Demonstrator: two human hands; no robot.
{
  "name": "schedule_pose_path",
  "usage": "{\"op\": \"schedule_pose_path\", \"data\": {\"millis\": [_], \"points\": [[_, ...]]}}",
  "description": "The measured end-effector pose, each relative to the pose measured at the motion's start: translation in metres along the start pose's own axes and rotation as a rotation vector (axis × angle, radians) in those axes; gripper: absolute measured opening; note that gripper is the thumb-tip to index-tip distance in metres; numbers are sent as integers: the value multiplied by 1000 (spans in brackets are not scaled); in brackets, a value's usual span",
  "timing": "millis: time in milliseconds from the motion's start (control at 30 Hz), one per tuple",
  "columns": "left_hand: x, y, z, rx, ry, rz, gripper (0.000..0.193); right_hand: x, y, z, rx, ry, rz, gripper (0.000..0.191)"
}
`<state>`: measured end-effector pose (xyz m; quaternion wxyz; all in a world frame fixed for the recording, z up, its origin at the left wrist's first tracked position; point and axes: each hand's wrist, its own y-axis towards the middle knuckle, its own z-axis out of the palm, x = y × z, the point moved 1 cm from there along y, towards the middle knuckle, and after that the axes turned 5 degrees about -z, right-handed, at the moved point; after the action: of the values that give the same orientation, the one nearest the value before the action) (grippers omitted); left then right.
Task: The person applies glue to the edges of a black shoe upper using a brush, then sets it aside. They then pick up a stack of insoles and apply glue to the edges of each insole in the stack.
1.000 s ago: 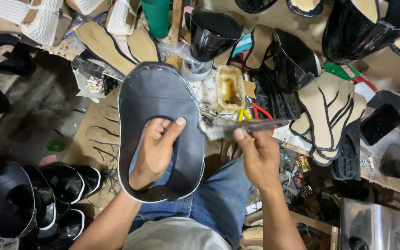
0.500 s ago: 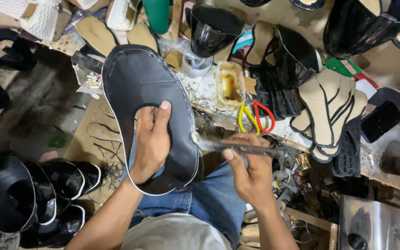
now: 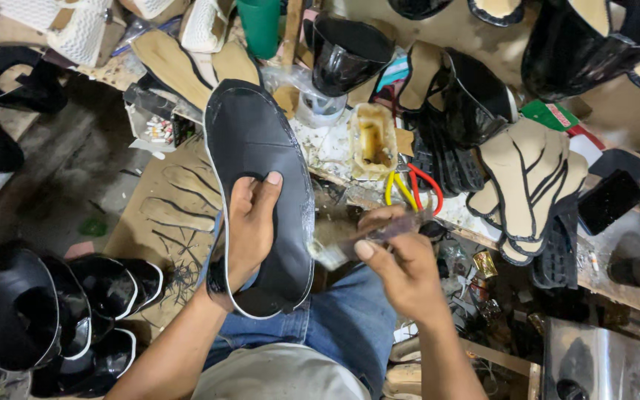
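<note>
Left hand (image 3: 250,230) is closed in a loose grip around a dark grey shoe sole (image 3: 261,192), thumb and fingers curled over its inner face near the lower half, palm under the edge. Right hand (image 3: 401,263) is closed in a pinch on a small brush (image 3: 350,248); the brush is motion-blurred, so it is probably a glue brush but hard to confirm. Its pale tip sits touching or just beside the sole's right edge.

Sole is held over the person's lap, above blue jeans (image 3: 335,326), long axis running up-down, toe end pointing away. Surface is matte dark with a thin pale rim along the left and bottom edge; a shiny wet-looking streak shows along the right edge near the brush.

Beyond the sole, a small yellowed glue tub (image 3: 373,139) sits on a cluttered workbench (image 3: 631,126) stained white. Near it: scissors with yellow and red handles (image 3: 409,191), a clear jar (image 3: 320,110), a green cylinder (image 3: 261,26), glossy black shoe uppers (image 3: 475,96), tan insoles with black straps (image 3: 531,178). Lower left, a row of black shoe uppers (image 3: 61,311) on the floor beside cardboard with traced sole outlines (image 3: 175,207). Metal box (image 3: 601,363) lower right. Dim, crowded workshop.
</note>
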<state>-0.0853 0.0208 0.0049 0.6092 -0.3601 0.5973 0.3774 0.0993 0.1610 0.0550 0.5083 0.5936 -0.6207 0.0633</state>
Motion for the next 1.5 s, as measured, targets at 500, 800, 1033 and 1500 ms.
{"op": "schedule_pose_path", "data": {"millis": [500,800,1033,1500], "points": [[7,1,-7,242,-151,-126,28,-4,16,13,-103,-134,48,19],[21,19,-20,-173,-471,-146,23,-2,-9,7,75,446,268,25],[22,17,-3,-361,-597,-28,44,9,-18,65,-45,511,224,99],[-10,-10,51,441,-176,-130,54,0,-46,6,-764,658,176,118]]}}
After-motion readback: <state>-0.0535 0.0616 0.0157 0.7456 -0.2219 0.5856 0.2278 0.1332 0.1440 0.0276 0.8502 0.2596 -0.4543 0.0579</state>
